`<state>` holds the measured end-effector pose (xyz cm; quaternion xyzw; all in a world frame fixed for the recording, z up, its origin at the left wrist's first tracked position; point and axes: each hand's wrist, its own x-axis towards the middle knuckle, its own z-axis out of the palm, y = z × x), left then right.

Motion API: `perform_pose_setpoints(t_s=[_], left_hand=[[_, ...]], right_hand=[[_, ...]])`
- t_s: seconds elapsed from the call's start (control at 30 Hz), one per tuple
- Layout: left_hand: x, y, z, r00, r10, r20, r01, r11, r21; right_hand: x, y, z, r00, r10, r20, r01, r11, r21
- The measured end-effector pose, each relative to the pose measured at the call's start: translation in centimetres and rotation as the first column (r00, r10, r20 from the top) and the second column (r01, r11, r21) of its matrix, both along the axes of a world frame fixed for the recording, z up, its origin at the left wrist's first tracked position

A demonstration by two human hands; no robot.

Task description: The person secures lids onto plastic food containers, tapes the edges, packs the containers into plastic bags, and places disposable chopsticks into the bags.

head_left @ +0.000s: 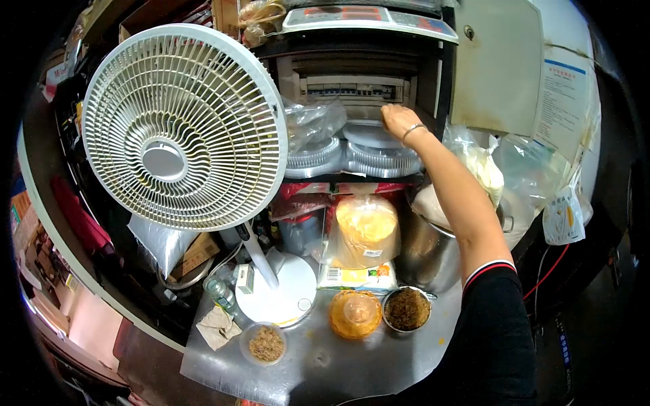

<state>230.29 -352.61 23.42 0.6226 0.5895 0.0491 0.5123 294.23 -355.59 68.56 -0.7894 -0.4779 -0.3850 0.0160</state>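
R hand (402, 124) | fingers (388, 115) curled, can't tell if holding | plastic lids (382, 160) just blw

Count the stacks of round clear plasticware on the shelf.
2: the left stack, partly under a plastic bag, and the right stack beside it, nearer the right hand. Others may be hidden behind the fan.

Kitchen, lg metal pot (426, 260), metal ctr (399, 362)
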Motion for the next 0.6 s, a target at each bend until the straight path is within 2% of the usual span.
perform_pose_setpoints(t_s=[0.03,0.13,0.23,0.33,0.43,0.47,0.5,0.6], left_hand=[[0.0,-0.1,0.0,1.000,0.002,-0.001,-0.002,1.000,-0.001],[-0.3,-0.3,-0.1,1.000,0.010,-0.006,-0.011,1.000,-0.001],[-0.9,-0.7,-0.3,1.000,0.025,-0.016,-0.025,1.000,0.000],[-2.0,-0.8,-0.6,0.998,0.051,-0.033,-0.051,0.999,-0.002],[-4.9,-1.4,-1.9,0.993,0.092,-0.073,-0.093,0.996,-0.009],[-6.6,-2.0,-2.8,0.989,0.112,-0.097,-0.114,0.993,-0.015],[-8.9,-2.9,-4.3,0.983,0.131,-0.126,-0.136,0.990,-0.030],[-17.2,-9.3,-9.1,0.954,0.159,-0.255,-0.188,0.978,-0.095]], right_hand=[[-0.2,-0.4,0.1,1.000,-0.003,0.008,0.003,1.000,-0.027],[0.6,-1.3,-0.4,0.939,0.205,0.277,-0.201,0.979,-0.044],[-0.8,-1.2,-0.7,0.993,0.057,0.104,-0.054,0.998,-0.030],[-0.9,-0.7,-1.3,0.999,-0.012,-0.053,0.016,0.997,0.076],[-1.3,-1.1,-1.6,0.998,0.049,-0.047,-0.045,0.995,0.084],[0.9,-0.6,-2.9,0.983,0.116,0.140,-0.146,0.963,0.226],[1.0,-0.6,-3.1,0.993,0.016,0.120,-0.043,0.973,0.227],[-0.8,-0.2,-1.8,0.967,-0.134,0.219,0.068,0.956,0.285]])
